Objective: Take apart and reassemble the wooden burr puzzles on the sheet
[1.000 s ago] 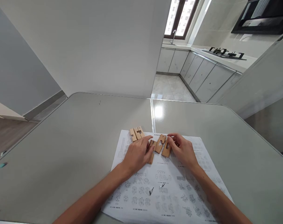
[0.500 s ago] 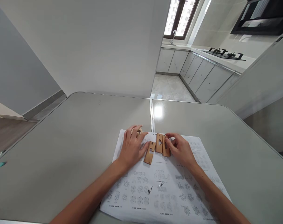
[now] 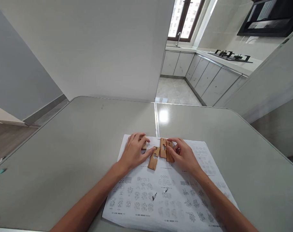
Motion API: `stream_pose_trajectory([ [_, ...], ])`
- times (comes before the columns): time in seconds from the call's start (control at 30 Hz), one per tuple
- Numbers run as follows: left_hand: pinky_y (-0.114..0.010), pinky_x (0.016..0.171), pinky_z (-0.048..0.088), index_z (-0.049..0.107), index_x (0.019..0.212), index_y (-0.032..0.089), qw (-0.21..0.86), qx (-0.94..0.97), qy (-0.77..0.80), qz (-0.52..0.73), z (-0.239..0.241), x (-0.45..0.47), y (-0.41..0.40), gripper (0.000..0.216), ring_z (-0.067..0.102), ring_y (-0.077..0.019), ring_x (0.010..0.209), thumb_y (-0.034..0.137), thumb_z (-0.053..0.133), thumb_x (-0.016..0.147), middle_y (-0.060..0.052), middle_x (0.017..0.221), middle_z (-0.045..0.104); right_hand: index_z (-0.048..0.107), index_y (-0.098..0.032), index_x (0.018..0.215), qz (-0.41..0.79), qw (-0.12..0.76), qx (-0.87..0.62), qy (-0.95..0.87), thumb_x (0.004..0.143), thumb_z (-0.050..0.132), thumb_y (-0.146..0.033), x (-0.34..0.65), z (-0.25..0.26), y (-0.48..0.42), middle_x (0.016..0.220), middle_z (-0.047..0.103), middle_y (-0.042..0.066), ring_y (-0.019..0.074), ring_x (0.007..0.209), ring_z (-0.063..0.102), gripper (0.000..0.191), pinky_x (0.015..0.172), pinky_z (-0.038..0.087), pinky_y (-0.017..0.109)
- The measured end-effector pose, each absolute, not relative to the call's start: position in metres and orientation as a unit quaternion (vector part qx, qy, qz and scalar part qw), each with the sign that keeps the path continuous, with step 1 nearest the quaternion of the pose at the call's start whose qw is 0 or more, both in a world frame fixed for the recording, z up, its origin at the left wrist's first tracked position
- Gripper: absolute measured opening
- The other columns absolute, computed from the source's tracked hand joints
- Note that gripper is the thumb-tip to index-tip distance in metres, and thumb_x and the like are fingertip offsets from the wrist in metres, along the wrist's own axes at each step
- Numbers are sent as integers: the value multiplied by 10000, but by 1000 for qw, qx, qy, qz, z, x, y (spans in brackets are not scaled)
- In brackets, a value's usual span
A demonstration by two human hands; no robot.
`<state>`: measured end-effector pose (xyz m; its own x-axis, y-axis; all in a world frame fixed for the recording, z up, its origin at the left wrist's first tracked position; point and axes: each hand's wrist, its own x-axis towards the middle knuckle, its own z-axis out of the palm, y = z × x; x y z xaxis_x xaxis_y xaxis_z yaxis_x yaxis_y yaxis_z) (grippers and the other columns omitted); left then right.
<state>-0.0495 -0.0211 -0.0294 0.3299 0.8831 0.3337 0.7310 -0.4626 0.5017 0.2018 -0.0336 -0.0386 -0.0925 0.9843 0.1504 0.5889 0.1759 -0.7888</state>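
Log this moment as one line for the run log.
left hand covers far wooden blocks | right hand touches paired slats | slanted slat between hands | printed sheet underneath

A home; a grey table (image 3: 64, 145) lies under the right hand (image 3: 182, 156); beyond that hand, a kitchen (image 3: 177, 90) with pale cabinets (image 3: 209, 77), a gas hob (image 3: 229, 55), a tap (image 3: 178, 38) below a window (image 3: 185, 17).

The left arm (image 3: 93, 201) and the right arm (image 3: 219, 201) are bare and reach far, leaning in toward each other. The left hand (image 3: 134, 150) lies palm down, fingers bent a little, thumb pointing right. The right hand (image 3: 184, 155) is palm down too, fingers curled, thumb and first fingertip close together.
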Motion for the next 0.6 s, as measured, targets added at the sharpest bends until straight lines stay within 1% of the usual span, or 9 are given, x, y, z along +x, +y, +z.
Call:
stream_pose_trajectory([
  [0.1, -529, 1069, 471, 690, 1051, 228, 137, 811, 489, 292, -26, -49, -23, 350, 594, -310, 1193, 558, 710, 937, -107, 1225, 670, 698, -238, 1254, 288, 353, -557, -694, 1011, 584, -495, 201, -38, -34, 1415, 651, 142, 159, 635, 593, 372, 663, 564, 386],
  [0.17, -571, 1121, 426, 685, 1138, 233, 134, 833, 454, 284, -23, -50, -23, 483, 586, -333, 1215, 635, 743, 876, -121, 1252, 670, 674, -267, 1322, 293, 353, -544, -703, 1012, 579, -486, 201, -39, -34, 1528, 592, 135, 152, 633, 587, 391, 654, 575, 384],
  [0.2, -601, 1165, 380, 674, 1199, 239, 135, 849, 429, 278, -21, -51, -23, 579, 573, -351, 1252, 675, 768, 830, -131, 1298, 663, 660, -278, 1359, 294, 351, -541, -706, 1015, 573, -485, 201, -38, -34, 1525, 602, 131, 156, 639, 591, 410, 651, 577, 381],
  [0.23, -622, 1207, 328, 655, 1260, 247, 138, 864, 402, 269, -20, -52, -23, 673, 558, -367, 1293, 702, 794, 784, -139, 1350, 650, 647, -282, 1391, 296, 346, -540, -708, 1019, 566, -485, 201, -38, -34, 1474, 644, 128, 163, 647, 599, 431, 647, 575, 375],
  [0.3, -629, 1251, 268, 612, 1353, 265, 151, 889, 349, 256, -16, -54, -22, 811, 544, -381, 1341, 706, 842, 712, -144, 1423, 626, 635, -268, 1429, 297, 332, -544, -711, 1030, 548, -493, 201, -38, -34, 1247, 755, 110, 182, 657, 619, 467, 640, 563, 362],
  [0.37, -610, 1254, 281, 581, 1402, 278, 169, 900, 314, 250, -14, -55, -21, 877, 559, -376, 1341, 671, 875, 676, -136, 1428, 633, 638, -250, 1436, 298, 318, -549, -714, 1039, 528, -508, 200, -37, -35, 992, 779, 74, 201, 665, 635, 486, 644, 549, 357],
  [0.4, -602, 1250, 292, 571, 1415, 281, 175, 902, 306, 249, -13, -56, -20, 890, 568, -372, 1334, 655, 883, 671, -130, 1417, 644, 642, -246, 1429, 298, 313, -550, -714, 1043, 520, -516, 200, -37, -35, 924, 768, 61, 207, 669, 640, 487, 653, 545, 360],
  [0.5, -597, 1244, 301, 555, 1432, 283, 178, 901, 310, 247, -14, -56, -19, 876, 582, -359, 1316, 647, 875, 703, -112, 1381, 673, 648, -249, 1406, 307, 306, -547, -716, 1050, 507, -518, 199, -37, -36, 955, 762, 66, 212, 702, 650, 468, 691, 548, 374],
  [0.6, -571, 1184, 386, 558, 1425, 285, 175, 890, 337, 253, -17, -55, -19, 812, 597, -344, 1282, 656, 844, 762, -105, 1356, 686, 627, -269, 1424, 325, 301, -536, -719, 1053, 512, -494, 199, -35, -38, 1037, 760, 70, 211, 748, 663, 450, 698, 552, 366],
])
